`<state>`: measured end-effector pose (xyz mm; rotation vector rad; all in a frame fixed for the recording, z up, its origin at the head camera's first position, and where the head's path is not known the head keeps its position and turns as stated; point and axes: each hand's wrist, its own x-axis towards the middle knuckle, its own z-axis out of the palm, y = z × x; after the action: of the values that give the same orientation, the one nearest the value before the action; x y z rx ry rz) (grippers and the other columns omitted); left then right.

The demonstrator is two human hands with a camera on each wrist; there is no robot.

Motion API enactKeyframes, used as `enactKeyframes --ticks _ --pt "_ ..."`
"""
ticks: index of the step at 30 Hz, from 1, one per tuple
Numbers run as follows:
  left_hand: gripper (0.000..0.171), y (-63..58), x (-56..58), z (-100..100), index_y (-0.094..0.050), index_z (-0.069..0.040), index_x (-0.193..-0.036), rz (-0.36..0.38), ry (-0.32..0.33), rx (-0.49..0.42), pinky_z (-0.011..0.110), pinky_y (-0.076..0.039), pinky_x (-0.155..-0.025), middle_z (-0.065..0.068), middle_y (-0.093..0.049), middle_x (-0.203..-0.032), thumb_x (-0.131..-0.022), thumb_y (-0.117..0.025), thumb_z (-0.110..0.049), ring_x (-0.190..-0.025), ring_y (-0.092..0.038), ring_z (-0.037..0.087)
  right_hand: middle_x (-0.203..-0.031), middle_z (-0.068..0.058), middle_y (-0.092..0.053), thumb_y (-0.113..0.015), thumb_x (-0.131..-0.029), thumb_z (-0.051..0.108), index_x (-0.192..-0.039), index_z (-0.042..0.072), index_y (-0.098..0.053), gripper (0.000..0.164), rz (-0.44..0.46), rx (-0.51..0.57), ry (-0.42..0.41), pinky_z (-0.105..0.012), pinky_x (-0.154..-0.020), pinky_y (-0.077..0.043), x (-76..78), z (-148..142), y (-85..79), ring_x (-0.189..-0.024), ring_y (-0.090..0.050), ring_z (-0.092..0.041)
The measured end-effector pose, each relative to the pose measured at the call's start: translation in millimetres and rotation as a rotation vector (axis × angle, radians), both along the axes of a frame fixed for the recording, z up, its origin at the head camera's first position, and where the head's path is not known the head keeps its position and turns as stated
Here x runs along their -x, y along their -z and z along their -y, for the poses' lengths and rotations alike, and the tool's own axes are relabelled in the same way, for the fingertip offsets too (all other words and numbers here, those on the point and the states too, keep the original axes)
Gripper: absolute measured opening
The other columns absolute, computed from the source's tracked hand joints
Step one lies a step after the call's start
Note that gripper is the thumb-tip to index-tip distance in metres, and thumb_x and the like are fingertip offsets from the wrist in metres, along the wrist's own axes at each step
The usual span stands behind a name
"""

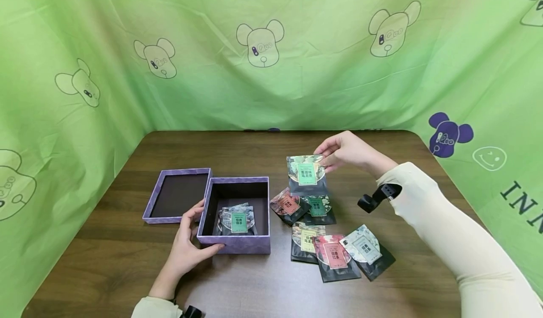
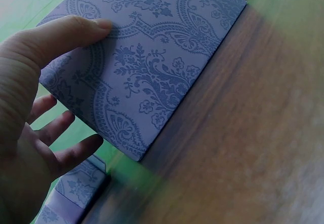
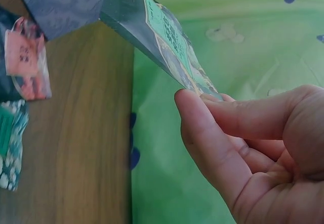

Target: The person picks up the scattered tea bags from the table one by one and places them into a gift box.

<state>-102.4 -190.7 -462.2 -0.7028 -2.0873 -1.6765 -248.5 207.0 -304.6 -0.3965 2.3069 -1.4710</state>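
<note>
My right hand pinches a tea sachet by its upper right corner, thumb against fingers. The sachet has a mint-green label and a dark lower part, and is held up over the other sachets. In the right wrist view it slants away from the fingertips. My left hand holds the front left corner of a purple patterned box. Its thumb lies on the front wall and its fingers reach along the left side. Inside the box lie a few overlapping sachets, the top one green-labelled.
Left of the box rests its lid, dark inside facing up. Right of the box several sachets overlap on the wooden table: red-labelled, green, yellow, pink and white. A green printed curtain surrounds the table.
</note>
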Motion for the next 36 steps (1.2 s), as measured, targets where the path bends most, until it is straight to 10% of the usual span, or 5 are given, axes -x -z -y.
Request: enactKeyframes --ticks 17,36 --pt "0.091 -1.5 -1.2 -0.4 -0.038 0.012 -0.133 0.003 0.000 0.001 0.017 -0.046 -0.094 0.033 -0.035 -0.147 -0.055 -0.086 0.020 -0.126 -0.047 0.016 -0.082 -0.011 -0.070 -0.066 -0.084 -0.015 -0.114 -0.018 -0.061 0.030 0.023 0.040 -0.074 -0.040 -0.074 -0.059 7.1 56.6 -3.2 -0.069 -0.068 -0.017" --pt "0.094 0.0 -1.0 -1.4 -0.037 0.013 -0.134 -0.024 0.015 -0.022 0.018 -0.047 -0.093 0.034 -0.034 -0.147 -0.053 -0.085 0.024 -0.125 -0.047 0.021 -0.077 -0.012 -0.068 -0.061 -0.081 -0.017 -0.109 -0.014 -0.064 0.028 0.248 0.145 -0.136 -0.041 -0.073 -0.060 -17.6 121.0 27.1 -0.064 -0.067 -0.019"
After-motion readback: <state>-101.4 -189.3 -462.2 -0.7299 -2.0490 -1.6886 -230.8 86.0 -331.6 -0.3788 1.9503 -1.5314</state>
